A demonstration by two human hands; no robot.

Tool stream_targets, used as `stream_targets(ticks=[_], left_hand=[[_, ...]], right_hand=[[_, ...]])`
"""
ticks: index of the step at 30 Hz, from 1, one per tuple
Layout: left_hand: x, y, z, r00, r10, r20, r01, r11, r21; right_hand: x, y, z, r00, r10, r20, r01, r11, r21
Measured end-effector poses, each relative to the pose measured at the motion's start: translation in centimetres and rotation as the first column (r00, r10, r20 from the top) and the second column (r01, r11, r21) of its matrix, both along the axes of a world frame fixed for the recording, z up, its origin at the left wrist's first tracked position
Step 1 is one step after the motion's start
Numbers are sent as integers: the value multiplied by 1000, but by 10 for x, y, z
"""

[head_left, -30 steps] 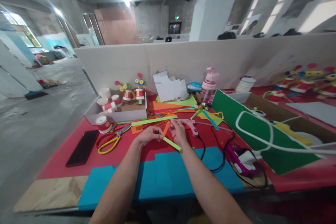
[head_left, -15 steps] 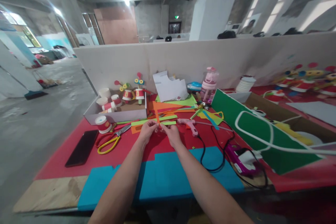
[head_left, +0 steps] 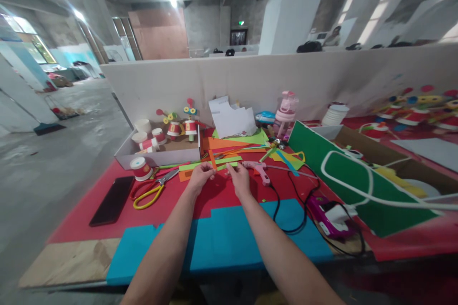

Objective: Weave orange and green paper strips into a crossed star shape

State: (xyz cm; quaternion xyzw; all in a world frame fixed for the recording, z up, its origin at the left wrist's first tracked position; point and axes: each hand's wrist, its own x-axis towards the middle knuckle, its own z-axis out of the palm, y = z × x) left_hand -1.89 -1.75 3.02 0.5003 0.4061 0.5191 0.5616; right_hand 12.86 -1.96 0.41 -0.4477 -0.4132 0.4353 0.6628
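My left hand [head_left: 201, 176] is closed, its fingertips pinching the lower end of a narrow orange paper strip [head_left: 212, 157] that points up and away. To its right, my right hand [head_left: 239, 180] is closed on a short light-green paper strip [head_left: 222, 167], thumb and fingers pressed near its right part. Whether the two strips are joined cannot be made out. Just beyond the hands lies a longer green strip [head_left: 189, 167] over an orange paper piece [head_left: 184, 176]. A pink glue gun [head_left: 259, 170] rests right of my right hand. Scissors with red and yellow handles [head_left: 153, 190] lie to the left.
A black phone [head_left: 111, 201] and a paper cup [head_left: 140, 169] are at the left. Behind, a shallow box [head_left: 162, 158] holds cups and cup figures. Blue sheets [head_left: 225, 243] cover the front edge. A purple power strip [head_left: 327, 217], cables and a green-sided box [head_left: 343, 181] stand right.
My hands have parted slightly. The right hand has slid right along the green strip, so more of it shows between the hands. The orange strip has shifted a little left and down.
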Motion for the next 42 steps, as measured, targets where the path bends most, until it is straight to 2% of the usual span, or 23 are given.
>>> stream_targets(ticks=[5,9,11,13,16,19,24,28,36,42], left_hand=[[-4,1,2,1000,24,6,-24,999,-23],[-7,2,2,994,34,100,-31,999,-28],[-8,3,1,988,16,156,-12,1000,-25],[-8,3,0,985,-12,169,18,999,-37],[-6,2,-2,988,-74,138,82,995,-55],[-5,2,-5,985,-142,101,147,988,-43],[-4,1,-5,988,-131,84,136,989,-56],[-3,1,-3,991,-112,79,117,991,-62],[-1,3,-5,997,-39,63,42,998,-56],[0,1,-3,993,-57,105,65,995,-71]], right_hand=[[6,6,-3,996,-86,1,85,996,27],[8,7,-3,968,-184,-173,188,982,10],[6,6,-3,959,-130,-252,133,991,-7],[1,4,-3,963,26,-268,-34,999,-23],[-8,1,-4,932,256,-257,-278,959,-50],[-14,-3,-4,897,357,-261,-381,923,-48],[-12,-7,1,870,373,-323,-401,916,-24],[-10,-7,1,861,401,-313,-425,905,-11],[-12,-6,0,903,361,-232,-380,924,-39],[-13,-4,-4,940,305,-155,-314,949,-39]])
